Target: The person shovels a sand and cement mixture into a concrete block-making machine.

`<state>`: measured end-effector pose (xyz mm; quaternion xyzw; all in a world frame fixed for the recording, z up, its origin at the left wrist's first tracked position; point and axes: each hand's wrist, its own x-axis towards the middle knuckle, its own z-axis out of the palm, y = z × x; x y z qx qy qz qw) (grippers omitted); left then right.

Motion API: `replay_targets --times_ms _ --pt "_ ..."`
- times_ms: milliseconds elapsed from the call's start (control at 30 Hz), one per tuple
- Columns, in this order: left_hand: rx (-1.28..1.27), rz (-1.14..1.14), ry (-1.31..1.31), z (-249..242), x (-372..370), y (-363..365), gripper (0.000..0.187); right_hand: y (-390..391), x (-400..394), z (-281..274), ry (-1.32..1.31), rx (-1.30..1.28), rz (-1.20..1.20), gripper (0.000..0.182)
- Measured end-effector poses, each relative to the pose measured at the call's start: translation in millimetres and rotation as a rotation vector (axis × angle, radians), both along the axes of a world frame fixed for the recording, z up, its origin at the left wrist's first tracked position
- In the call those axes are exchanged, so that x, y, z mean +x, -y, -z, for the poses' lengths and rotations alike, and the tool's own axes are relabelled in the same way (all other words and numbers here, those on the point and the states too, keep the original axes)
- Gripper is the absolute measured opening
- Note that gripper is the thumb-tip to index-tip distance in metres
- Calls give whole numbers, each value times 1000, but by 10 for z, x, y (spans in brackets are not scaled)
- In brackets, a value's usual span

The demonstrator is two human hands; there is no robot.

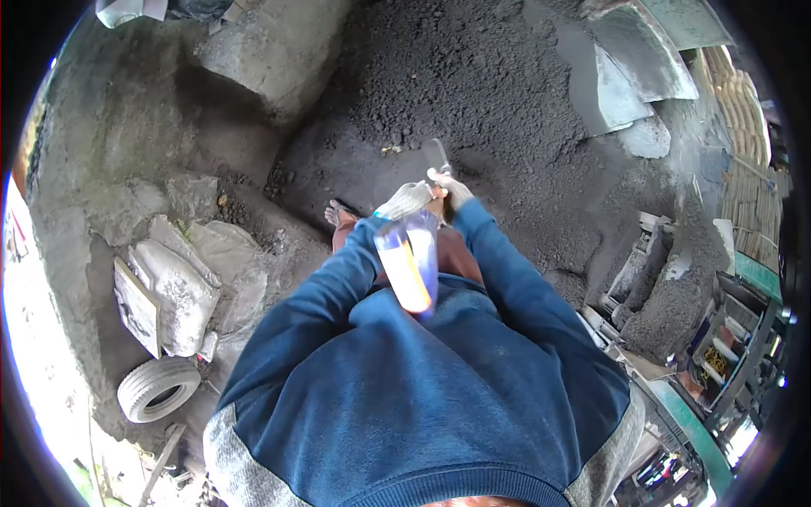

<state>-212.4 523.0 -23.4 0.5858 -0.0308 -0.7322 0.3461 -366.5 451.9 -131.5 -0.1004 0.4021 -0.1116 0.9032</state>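
My right hand [456, 191], in a pale glove with bare fingertips showing, is closed round the handle of what looks like a trowel [436, 154]. Its thin grey blade points away from me, over the dark ground. Close beside it is my left hand [407, 199], also in a pale knitted glove. The fingers of that hand curl toward my right hand; what they grip, if anything, is hidden. A bright translucent glare patch covers part of my lap and sleeve. Beyond the blade lies a broad heap of dark grey, crumbly sand-like material [473, 80].
A large concrete block [279, 59] stands at the upper left. Bent metal sheets [621, 84] lie at the upper right. At the left are stacked slabs [173, 291] and a tyre [159, 389]. A long narrow trough [635, 262] lies at the right.
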Motion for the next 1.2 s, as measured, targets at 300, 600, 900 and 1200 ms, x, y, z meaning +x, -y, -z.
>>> replay_targets --times_ms 300,600,900,1200 --pt "-363 -424 154 -1501 1255 -1638 52 -406 849 1996 -436 -368 -143 26" --pt "-64 -771 413 -870 2259 -2314 20 -1263 2737 1609 -945 -40 -418 44" --pt "-27 -768 253 -561 2951 -3050 16 -1731 3342 1910 -1099 -318 -235 37" --pt "14 -895 407 -547 3238 -3161 17 -1791 4082 1766 -1038 -368 -667 50"
